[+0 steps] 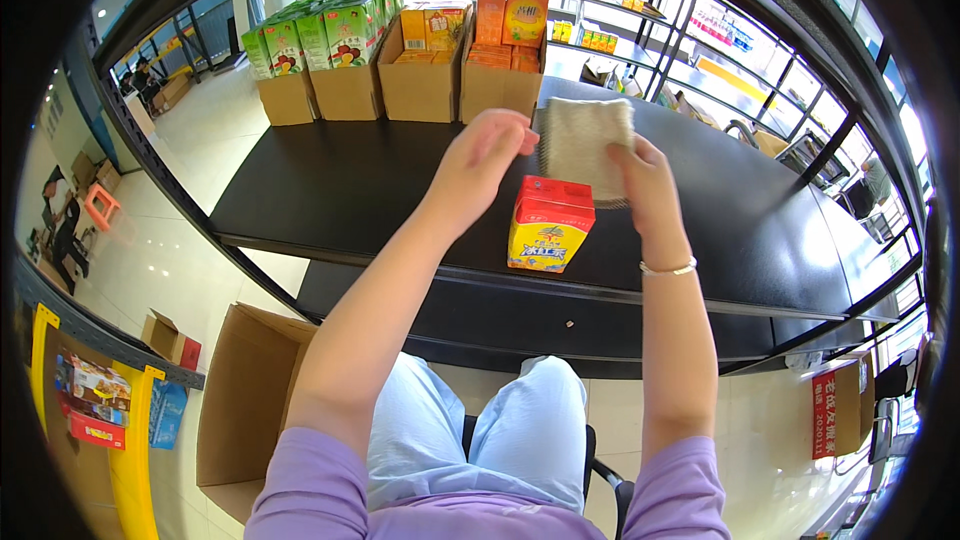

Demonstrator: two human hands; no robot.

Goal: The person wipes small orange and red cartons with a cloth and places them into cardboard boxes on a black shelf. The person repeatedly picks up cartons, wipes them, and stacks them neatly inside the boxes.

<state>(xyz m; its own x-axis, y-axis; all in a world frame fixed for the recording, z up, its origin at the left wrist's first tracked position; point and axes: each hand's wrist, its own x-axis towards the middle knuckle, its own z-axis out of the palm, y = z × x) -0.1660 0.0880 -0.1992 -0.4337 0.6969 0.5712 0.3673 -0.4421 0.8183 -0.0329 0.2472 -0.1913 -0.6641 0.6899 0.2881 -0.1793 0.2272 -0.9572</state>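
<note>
My right hand [646,176] grips the right edge of a folded beige cloth [589,139] with stitched edges, held up above the black shelf [360,187]. To its left, my left hand [487,146] is raised with loosely curved fingers and nothing visible in it. Its fingertips come close to the cloth's left edge, apart from it. A red and yellow drink carton [551,225] bearing printed writing stands upright near the shelf's front edge, in front of the cloth and between my forearms. The cloth looks slightly blurred.
Behind my hands stand cardboard trays of green cartons [349,34], yellow cartons [426,30] and orange cartons [501,26]. A large open cardboard box [255,397] sits at lower left. A lower black shelf [517,311] runs under the upper one. Metal racks [660,52] stand beyond.
</note>
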